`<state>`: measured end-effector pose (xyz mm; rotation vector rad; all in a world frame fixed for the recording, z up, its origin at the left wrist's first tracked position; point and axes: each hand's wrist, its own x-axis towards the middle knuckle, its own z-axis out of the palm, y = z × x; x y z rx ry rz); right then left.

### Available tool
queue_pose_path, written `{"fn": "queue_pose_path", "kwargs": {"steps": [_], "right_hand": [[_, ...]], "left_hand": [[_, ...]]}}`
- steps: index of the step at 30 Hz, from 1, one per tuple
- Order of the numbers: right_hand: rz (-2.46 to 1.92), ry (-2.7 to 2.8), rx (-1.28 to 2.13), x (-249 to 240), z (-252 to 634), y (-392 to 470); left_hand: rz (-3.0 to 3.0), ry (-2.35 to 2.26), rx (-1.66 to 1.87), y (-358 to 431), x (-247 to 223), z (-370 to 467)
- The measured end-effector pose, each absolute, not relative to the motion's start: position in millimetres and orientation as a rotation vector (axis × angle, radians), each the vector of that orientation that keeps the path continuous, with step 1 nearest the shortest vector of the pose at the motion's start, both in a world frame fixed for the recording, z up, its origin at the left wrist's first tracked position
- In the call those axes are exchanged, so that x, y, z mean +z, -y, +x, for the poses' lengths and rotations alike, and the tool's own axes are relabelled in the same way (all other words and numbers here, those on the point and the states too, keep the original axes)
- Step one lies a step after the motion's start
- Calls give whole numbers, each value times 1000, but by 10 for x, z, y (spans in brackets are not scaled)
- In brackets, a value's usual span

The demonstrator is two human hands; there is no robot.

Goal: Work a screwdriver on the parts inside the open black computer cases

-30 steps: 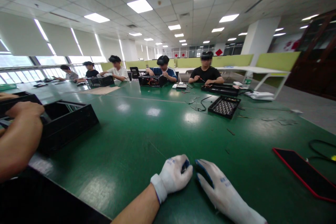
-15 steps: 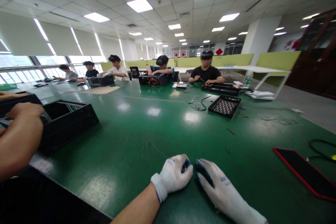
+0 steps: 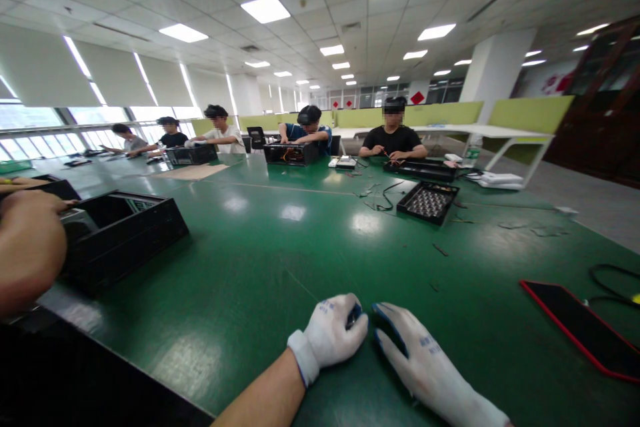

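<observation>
- On the smooth, glossy green desk (image 3: 240,273), the left hand (image 3: 334,332) rests in white fabric with blue-coated inner faces, fingers and thumb curled into a rounded fist; something dark shows in the hollow, but I cannot tell whether it is a gripped object or the coating.
- Just beside it, not touching, the right hand (image 3: 417,350) lies in the same covering, thumb and fingers parted in a wedge.
- Beyond the right hand lies a thin dark scrap (image 3: 440,250).
- Off to the right, apart from both, is a flat black panel (image 3: 585,327), matte, with a bright red rim.
- Farther across sits a shallow, rectangular black tray (image 3: 427,203).
- At far left, a co-worker's bare arm (image 3: 33,247) bends beside a boxy, hard-edged black case (image 3: 135,240).
</observation>
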<state>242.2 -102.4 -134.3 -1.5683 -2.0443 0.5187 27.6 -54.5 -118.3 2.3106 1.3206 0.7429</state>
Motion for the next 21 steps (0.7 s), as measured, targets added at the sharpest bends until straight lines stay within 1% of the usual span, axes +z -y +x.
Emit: {"fn": "queue_pose_path", "kwargs": {"steps": [21], "right_hand": [[-1558, 2034, 527, -1298, 2418, 1040]], "left_hand": [[2320, -1319, 731, 570, -1162, 266]]}}
